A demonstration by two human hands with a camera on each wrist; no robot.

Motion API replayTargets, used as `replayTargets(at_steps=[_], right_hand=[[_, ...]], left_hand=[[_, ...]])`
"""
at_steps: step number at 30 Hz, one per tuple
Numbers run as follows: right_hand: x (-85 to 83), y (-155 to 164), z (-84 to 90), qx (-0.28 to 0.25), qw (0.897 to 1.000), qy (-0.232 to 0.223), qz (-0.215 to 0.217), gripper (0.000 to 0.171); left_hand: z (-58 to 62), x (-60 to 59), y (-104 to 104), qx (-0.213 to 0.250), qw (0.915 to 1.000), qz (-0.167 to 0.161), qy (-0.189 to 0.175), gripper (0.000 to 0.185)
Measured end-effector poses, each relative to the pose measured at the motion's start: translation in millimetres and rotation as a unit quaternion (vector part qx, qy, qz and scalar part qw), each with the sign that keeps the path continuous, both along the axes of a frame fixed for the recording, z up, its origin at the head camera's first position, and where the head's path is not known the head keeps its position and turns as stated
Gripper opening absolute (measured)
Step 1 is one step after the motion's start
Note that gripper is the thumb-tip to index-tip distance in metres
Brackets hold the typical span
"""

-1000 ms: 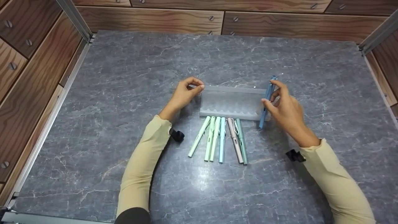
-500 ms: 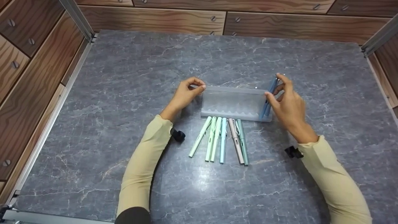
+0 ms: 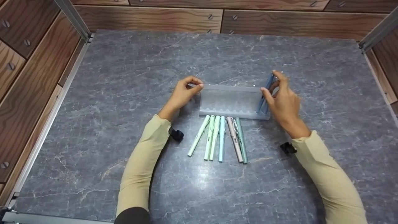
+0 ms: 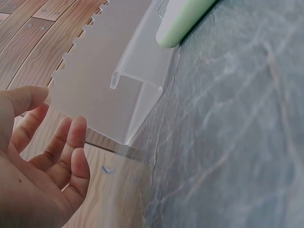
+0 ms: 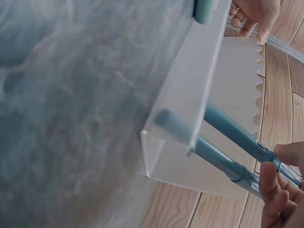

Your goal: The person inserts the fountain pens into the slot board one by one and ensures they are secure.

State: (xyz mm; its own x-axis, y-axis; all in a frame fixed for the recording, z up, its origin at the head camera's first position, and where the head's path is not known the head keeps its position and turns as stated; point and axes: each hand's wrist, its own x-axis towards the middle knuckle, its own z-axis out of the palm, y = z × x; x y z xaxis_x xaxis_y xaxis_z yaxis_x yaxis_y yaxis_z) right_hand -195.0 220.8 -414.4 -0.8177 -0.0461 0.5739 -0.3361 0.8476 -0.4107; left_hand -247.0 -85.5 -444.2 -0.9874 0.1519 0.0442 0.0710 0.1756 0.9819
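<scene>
A translucent pen stand (image 3: 231,99) with a scalloped edge and a front trough sits mid-table. At its upper left corner my left hand (image 3: 183,93) pinches the edge between thumb and index finger. At the right end, my right hand (image 3: 284,102) holds a blue pen (image 5: 232,130) near its top by thumb and fingers. Beside it, a second blue pen (image 5: 216,159) has its lower end behind the see-through front lip, its top by the same fingers. Both pens slant. In the left wrist view, the stand's open side profile (image 4: 128,95) shows beyond the fingers.
Before the stand lie several pens: light green pens (image 3: 199,135), a light blue one (image 3: 222,140), a greyish-brown one (image 3: 235,141) and a dark green one (image 3: 241,141). Wood-patterned walls (image 3: 149,18) and metal frame posts (image 3: 73,20) border the marbled table (image 3: 140,62).
My right hand has brought the blue pen's lower end from in front of the stand to inside its right end, then slightly left. The left hand keeps its place at the corner.
</scene>
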Motion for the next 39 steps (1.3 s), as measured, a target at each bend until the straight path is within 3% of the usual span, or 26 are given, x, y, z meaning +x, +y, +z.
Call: replayTargets(at_steps=[12, 39], right_hand=[[-0.8, 1, -11.2, 0.039, 0.999, 0.022, -0.001, 0.054], [-1.7, -6, -5.4, 0.073, 0.997, -0.034, 0.004, 0.058]], left_hand=[[-0.6, -1.4, 0, -0.005, 0.9999, -0.013, 0.007, 0.015], [0.2, -0.4, -2, -0.008, 0.9998, -0.014, 0.011, 0.016]])
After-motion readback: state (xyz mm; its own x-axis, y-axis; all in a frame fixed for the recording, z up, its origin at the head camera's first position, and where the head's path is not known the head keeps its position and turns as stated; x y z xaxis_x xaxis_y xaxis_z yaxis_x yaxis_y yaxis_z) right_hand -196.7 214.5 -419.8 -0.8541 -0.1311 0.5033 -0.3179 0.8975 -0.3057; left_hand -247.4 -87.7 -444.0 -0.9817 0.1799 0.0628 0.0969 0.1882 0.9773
